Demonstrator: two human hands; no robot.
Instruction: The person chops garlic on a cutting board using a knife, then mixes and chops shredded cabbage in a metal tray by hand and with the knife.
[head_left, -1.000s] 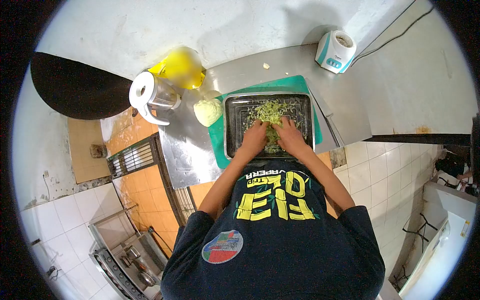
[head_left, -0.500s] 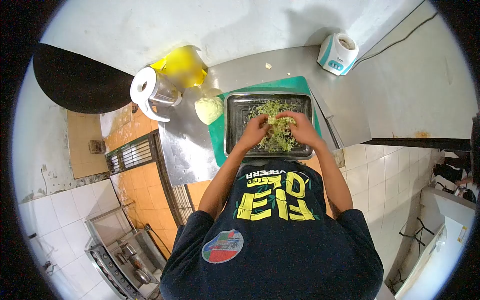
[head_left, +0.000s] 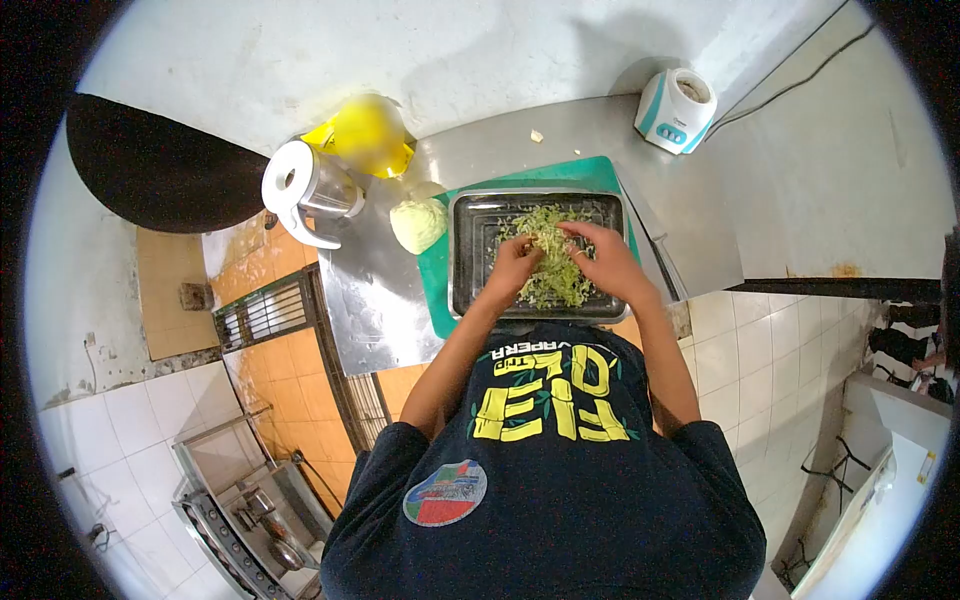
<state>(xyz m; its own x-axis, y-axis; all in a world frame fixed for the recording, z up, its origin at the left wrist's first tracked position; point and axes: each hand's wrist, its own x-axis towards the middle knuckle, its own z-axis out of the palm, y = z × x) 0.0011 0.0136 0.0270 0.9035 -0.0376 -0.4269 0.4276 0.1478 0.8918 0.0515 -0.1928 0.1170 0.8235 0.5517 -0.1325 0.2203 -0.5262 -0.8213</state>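
Observation:
Finely shredded green cabbage (head_left: 548, 285) lies in a loose heap in a dark rectangular metal tray (head_left: 475, 285). My left hand (head_left: 513, 268) is at the heap's left side, fingers curled into the shreds. From the right, my right hand (head_left: 608, 262) reaches over the heap, its thumb and fingers bent around some shreds. Both hands are over the tray, a small distance apart, and their fingertips are partly hidden by cabbage. Under the tray is a green cutting board (head_left: 436, 300). A pale cut piece of cabbage (head_left: 418, 226) sits beside the tray, at the board's left edge.
A blender jug (head_left: 318, 190) with white lid and handle stands on the steel counter (head_left: 370, 320) at left, by a yellow bag (head_left: 368, 135). A knife (head_left: 665, 265) lies right of the board. The white and teal blender base (head_left: 676, 112) stands at back right.
My hands have shifted slightly within the tray and the shreds between them have been rearranged, with more heaped in the middle. The tray and surrounding things stay in place.

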